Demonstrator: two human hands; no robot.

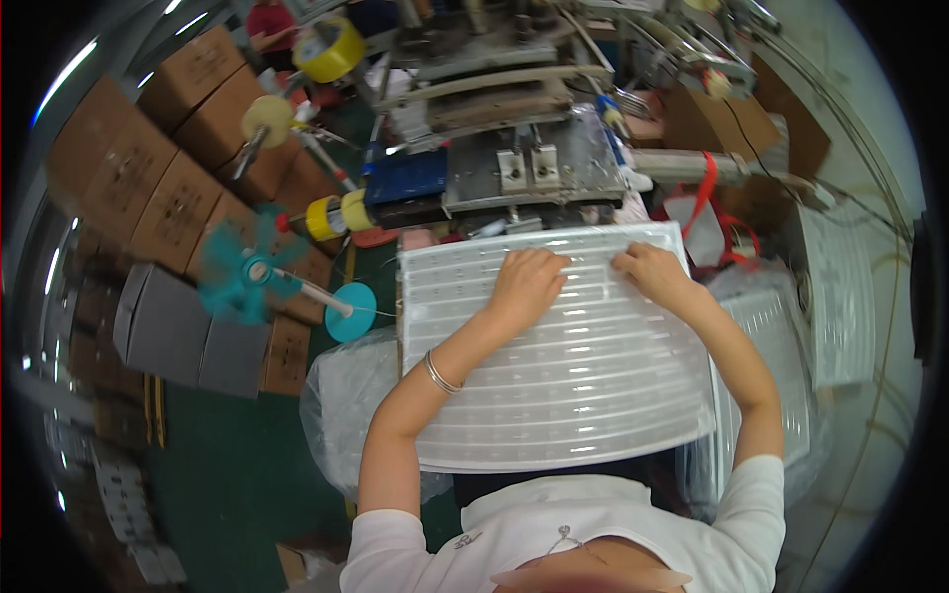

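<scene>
A large white, translucent sheet or tray with raised ribs (563, 395) lies in front of my body, small marks repeating along its rows. Over its far part, left of its middle, my left hand (529, 287) bends its fingers down toward the ribs. My right hand (652, 272) is at the far right part of the sheet, fingers curled and drawn together. A short gap separates the two hands. Whatever the fingertips pinch is hidden or too small to make out. Bracelets (441, 374) circle my left wrist.
Beyond the sheet stands a metal press-like machine (534, 168) with yellow tape rolls (324, 217). A teal fan (255, 272) is at left, before stacked cardboard boxes (168, 212). Bagged ribbed sheets (766, 371) lie at right; plastic wrap (346, 395) is at left.
</scene>
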